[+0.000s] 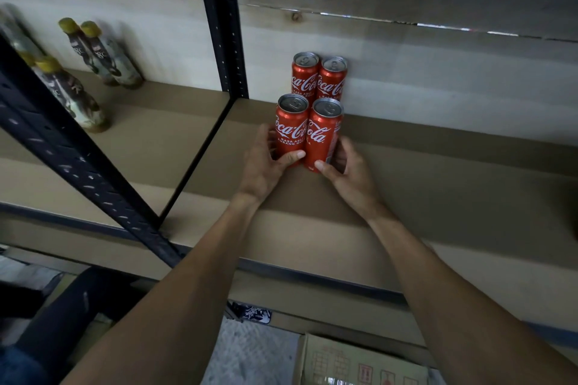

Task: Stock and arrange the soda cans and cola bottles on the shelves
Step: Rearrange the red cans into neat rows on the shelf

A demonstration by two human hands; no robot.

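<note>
As four red Coca-Cola cans stand upright in a tight two-by-two block on the shelf (438,184), the left hand (266,162) grasps the front left can (291,131) and the right hand (347,169) grasps the front right can (322,134). Fingers (342,155) and thumbs curl round the lower bodies. The back pair (333,78) is unheld, close against the wall (438,78). Probably full: weighty, stiff but dentable, with slick sides. Best hold is a wrap low on the body, with no hard squeeze.

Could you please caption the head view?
Left hand grips left front can, right hand grips right front can, on shelf.
</note>
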